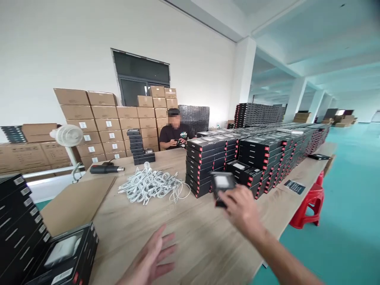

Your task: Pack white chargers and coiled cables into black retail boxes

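My right hand [242, 204] grips a small black box [222, 184] by its near side, lifted just in front of the stacked boxes. A pale panel shows on the box's upper face; motion blurs its details. Behind it, a large block of stacked black boxes with red corner marks [204, 162] covers the right of the table. Lower down, my left hand [156, 253] hovers over the bare wood, fingers spread, holding nothing. A heap of white cables [151, 184] lies beyond my left hand.
Near left stand stacked black boxes [18, 225] and an open-topped one with a white device [63, 249]. A cardboard sheet [77, 202], heat gun [107, 169] and fan [69, 135] lie left. Across the table [172, 156] sits a co-worker [175, 132]. A red stool [310, 204] stands right.
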`<state>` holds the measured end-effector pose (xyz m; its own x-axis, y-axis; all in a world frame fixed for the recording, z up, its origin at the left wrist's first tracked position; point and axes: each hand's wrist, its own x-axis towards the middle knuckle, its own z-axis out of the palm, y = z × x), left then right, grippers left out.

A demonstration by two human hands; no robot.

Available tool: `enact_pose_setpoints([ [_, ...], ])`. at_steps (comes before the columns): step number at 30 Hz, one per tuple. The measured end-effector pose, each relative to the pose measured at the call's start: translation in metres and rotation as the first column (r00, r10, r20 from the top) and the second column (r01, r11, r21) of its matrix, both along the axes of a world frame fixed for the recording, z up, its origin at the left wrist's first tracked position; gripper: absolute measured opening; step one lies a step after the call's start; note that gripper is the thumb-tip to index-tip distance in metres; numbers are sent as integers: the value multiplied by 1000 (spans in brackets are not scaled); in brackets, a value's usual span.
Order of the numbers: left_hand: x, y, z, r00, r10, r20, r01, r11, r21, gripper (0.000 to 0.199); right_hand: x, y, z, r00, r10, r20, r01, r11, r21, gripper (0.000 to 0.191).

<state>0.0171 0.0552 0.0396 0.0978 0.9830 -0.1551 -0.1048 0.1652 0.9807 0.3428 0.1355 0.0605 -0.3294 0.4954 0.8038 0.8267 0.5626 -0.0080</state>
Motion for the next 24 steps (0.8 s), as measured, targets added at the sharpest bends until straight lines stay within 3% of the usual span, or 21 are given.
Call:
enact_pose_setpoints([
  [2, 32, 7, 1, 964, 44, 262, -2, 987, -158, 68, -59, -35, -30, 963, 264, -42, -267, 961, -72, 49],
  [4, 42, 13, -4, 929, 139, 343, -52, 967, -251, 60, -106, -63, -58, 867, 475, -148, -495, 854, -159, 56],
  [5, 39, 13, -8, 922, 186, 340, -93, 958, -272, 53, -122, -73, -69, 820, 523, -232, -565, 803, -188, 60],
  [6, 33, 11, -11, 920, 226, 321, -139, 952, -272, 46, -133, -78, -77, 789, 498, -361, -590, 778, -217, 67],
  [8, 15, 3, -14, 933, 247, 261, -189, 955, -228, 42, -143, -80, -83, 698, 294, -653, -619, 706, -343, 78],
  [9, 6, -1, -12, 948, 221, 228, -177, 965, -195, 45, -144, -79, -83, 627, 155, -763, -664, 619, -420, 79],
  [10, -1, -6, -10, 967, 170, 191, -139, 976, -166, 50, -145, -77, -80, 551, 35, -834, -734, 496, -464, 79],
  [12, -9, -12, -1, 994, 83, 67, -76, 991, -107, 62, -150, -74, -72, 409, -78, -909, -872, 262, -414, 69],
  [13, -9, -14, 3, 996, 84, -39, -86, 995, -59, 67, -155, -75, -68, 345, -96, -934, -910, 210, -358, 62],
  [14, -8, -15, 7, 977, 120, -177, -121, 993, 7, 73, -161, -78, -65, 297, -109, -949, -926, 210, -314, 55],
  [15, -5, -16, 11, 928, 181, -326, -164, 983, 78, 80, -168, -82, -63, 272, -123, -954, -923, 249, -295, 48],
  [17, 3, -18, 16, 764, 298, -572, -219, 954, 204, 98, -181, -92, -61, 292, -154, -944, -887, 325, -328, 40],
  [18, 6, -19, 17, 686, 331, -648, -227, 944, 241, 106, -185, -97, -61, 323, -155, -934, -876, 325, -357, 39],
  [19, 9, -21, 18, 627, 350, -696, -229, 937, 265, 111, -186, -100, -60, 346, -136, -928, -880, 296, -372, 40],
  [21, 11, -25, 20, 556, 370, -745, -214, 929, 302, 106, -180, -100, -58, 339, -64, -939, -928, 143, -344, 40],
  [23, 8, -30, 20, 503, 359, -786, -152, 932, 328, 93, -168, -93, -54, 257, -78, -963, -966, -17, -257, 37],
  [24, 7, -32, 20, 476, 346, -809, -107, 936, 337, 88, -161, -88, -52, 219, -131, -967, -976, -54, -213, 36],
])
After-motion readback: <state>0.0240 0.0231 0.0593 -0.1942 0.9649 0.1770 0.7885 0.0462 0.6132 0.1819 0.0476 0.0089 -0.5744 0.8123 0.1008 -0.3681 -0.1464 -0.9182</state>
